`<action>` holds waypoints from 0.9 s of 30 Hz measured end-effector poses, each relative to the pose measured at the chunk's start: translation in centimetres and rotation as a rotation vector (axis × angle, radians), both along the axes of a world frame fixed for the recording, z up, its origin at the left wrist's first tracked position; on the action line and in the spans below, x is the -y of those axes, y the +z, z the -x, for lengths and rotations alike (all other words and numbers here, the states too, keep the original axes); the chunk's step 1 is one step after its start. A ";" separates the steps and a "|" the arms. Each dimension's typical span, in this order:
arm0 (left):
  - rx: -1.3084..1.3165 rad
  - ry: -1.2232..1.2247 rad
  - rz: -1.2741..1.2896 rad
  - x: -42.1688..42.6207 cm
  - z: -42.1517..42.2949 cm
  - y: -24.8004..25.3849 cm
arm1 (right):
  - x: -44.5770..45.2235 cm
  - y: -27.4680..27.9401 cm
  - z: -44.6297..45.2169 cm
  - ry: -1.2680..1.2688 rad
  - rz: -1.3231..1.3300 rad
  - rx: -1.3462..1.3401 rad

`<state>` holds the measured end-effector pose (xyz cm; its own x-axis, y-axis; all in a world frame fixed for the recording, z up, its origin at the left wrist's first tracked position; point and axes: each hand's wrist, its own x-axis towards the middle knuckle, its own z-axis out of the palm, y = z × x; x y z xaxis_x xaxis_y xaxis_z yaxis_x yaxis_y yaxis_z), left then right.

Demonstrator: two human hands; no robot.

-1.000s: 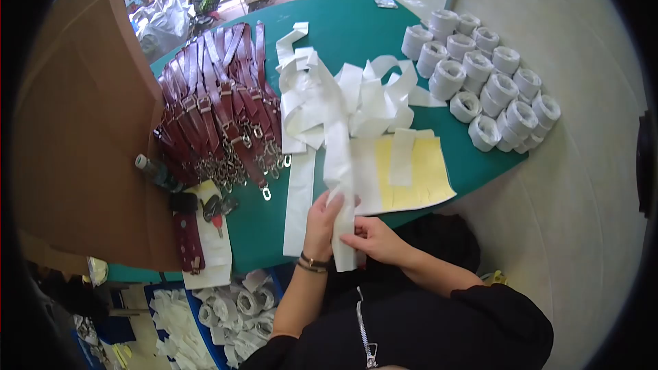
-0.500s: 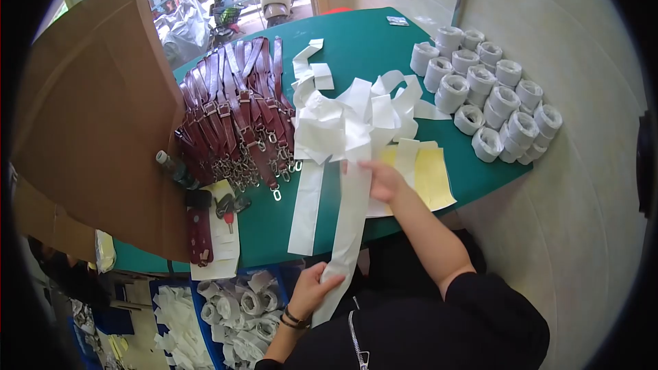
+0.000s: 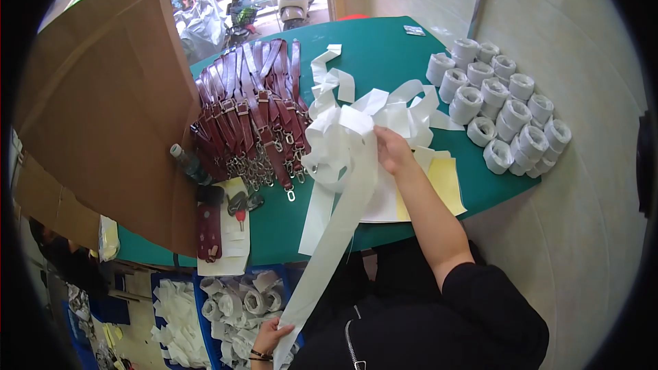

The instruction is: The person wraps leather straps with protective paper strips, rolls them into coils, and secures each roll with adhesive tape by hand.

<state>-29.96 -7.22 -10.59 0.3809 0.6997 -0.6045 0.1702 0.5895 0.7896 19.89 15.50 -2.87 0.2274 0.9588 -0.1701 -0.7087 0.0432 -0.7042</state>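
A long white strip slants from the loose white pile on the table down past the table's front edge. My left hand pinches its lower end, low beside my body above the blue crates. At the upper end my right hand has its fingers closed on the strip at the pile. The strip is stretched out between both hands. Under my right forearm lie white and yellow sheets.
Maroon straps with metal clasps lie left of the pile. White rolls are stacked at right. A cardboard sheet stands at left, near a bottle, keys and a maroon case. Blue crates hold white rolls and scraps.
My left hand has moved down and to the left with the strip's end. My right hand has moved up and to the right, towards the pile. The stretch between them is longer.
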 end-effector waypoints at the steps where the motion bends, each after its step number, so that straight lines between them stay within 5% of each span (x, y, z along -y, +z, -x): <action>1: 0.003 0.011 0.003 0.4 1.0 -0.7 | 0.9 0.1 0.9 0.047 -0.068 -0.020; 4: -0.631 -0.633 -0.200 1.3 4.4 -3.1 | 5.6 2.7 6.3 0.079 -0.159 -0.011; 5: -0.635 -0.618 -0.197 1.0 4.1 -2.2 | 7.4 3.9 8.3 0.088 -0.139 -0.020; 7: -0.817 -0.544 -0.642 -0.1 1.9 1.8 | 10.7 3.8 11.9 0.188 -0.115 -0.090; 9: -0.026 -0.021 -0.566 -3.0 -3.3 6.6 | 13.6 1.9 15.4 0.419 -0.137 -0.201; 11: 0.333 0.277 -0.669 -5.2 -8.8 10.6 | 15.9 -0.7 18.8 0.714 -0.132 -0.334; 15: 0.443 0.249 -0.740 -8.3 -12.0 11.9 | 17.4 -3.4 22.1 0.996 -0.087 -0.495; 19: 0.387 0.279 -0.588 -8.9 -10.7 12.3 | 16.7 -1.8 22.1 1.060 0.026 -0.328; 22: 0.261 0.603 -0.682 -9.8 -8.7 15.4 | 13.6 -1.3 21.3 0.795 -0.165 0.509; 25: 0.196 0.757 -0.879 -12.7 -4.5 16.8 | 6.6 2.1 17.6 0.603 -0.114 0.891; 27: 0.128 0.803 -0.855 -13.9 -2.8 17.8 | 1.4 3.8 16.4 0.406 -0.070 0.856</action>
<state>-27.20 6.66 7.21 -0.3294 0.9254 0.1874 -0.1178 -0.2371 0.9643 3.51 14.06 0.92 -0.1050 0.9937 -0.0394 0.0768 -0.0314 -0.9965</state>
